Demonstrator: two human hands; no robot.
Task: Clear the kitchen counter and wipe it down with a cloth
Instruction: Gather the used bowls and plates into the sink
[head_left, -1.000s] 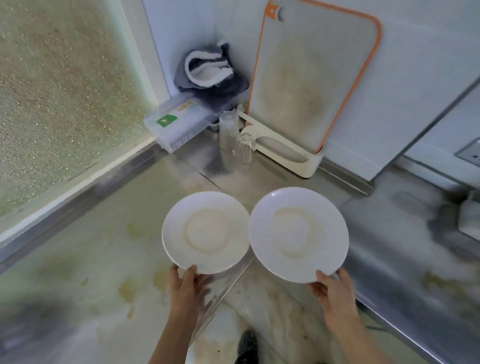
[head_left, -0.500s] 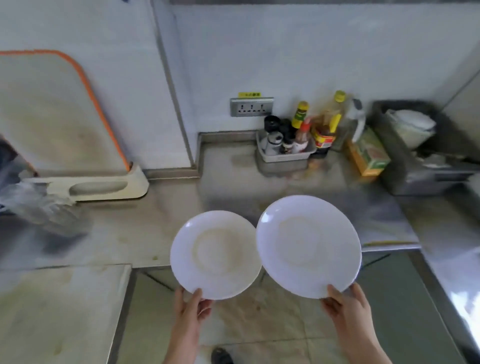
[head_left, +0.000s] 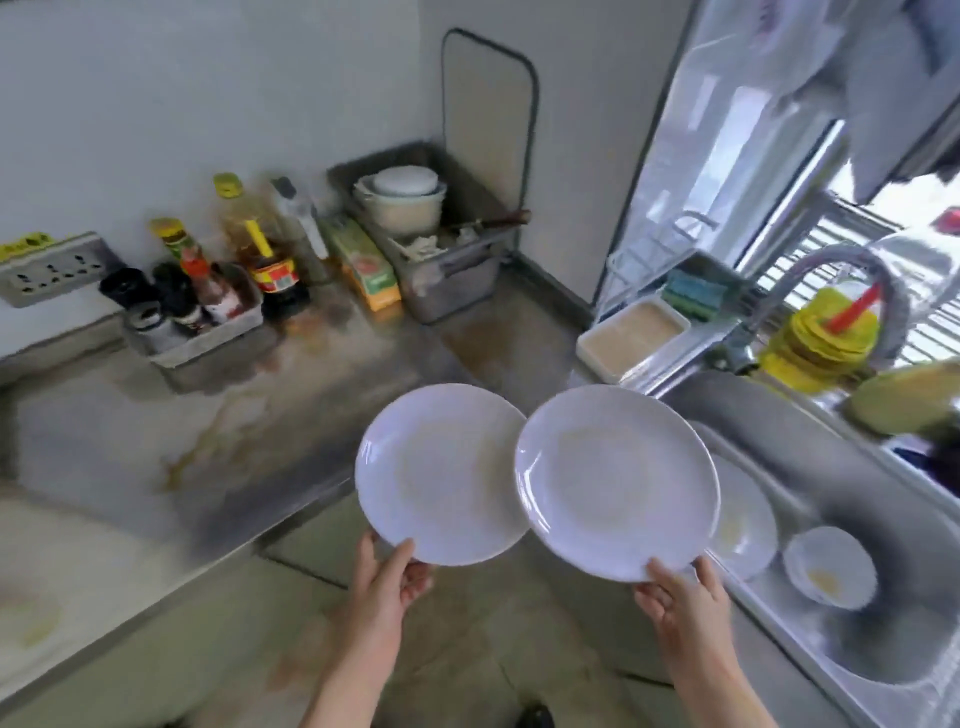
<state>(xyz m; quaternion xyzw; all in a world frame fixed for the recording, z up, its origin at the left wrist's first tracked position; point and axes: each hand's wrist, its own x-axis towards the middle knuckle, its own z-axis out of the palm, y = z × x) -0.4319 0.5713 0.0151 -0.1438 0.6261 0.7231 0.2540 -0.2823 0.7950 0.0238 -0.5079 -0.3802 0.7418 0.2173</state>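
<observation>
Left hand (head_left: 387, 577) grips a white plate (head_left: 441, 473) by its near rim, thumb on top. Right hand (head_left: 680, 597) grips a 2nd plate (head_left: 615, 480) the same way; its left edge overlaps the 1st. Both held level in the air, btwn the stained counter (head_left: 218, 431) and the sink (head_left: 852, 519). Sink holds another plate (head_left: 743, 519) w/ a small bowl (head_left: 828, 566) beside it.

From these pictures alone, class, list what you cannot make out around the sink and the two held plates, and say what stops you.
1. Plate in the sink: its left part is hidden behind the right-hand plate, head view.
2. Sink: cut off by the right and bottom edges.
3. Bottle labels in the condiment tray: too blurred to read.
4. Contents of the metal bin: blurred, partly hidden by its wall.
5. Undersides of both held plates, including the left-hand plate: face away.
</observation>
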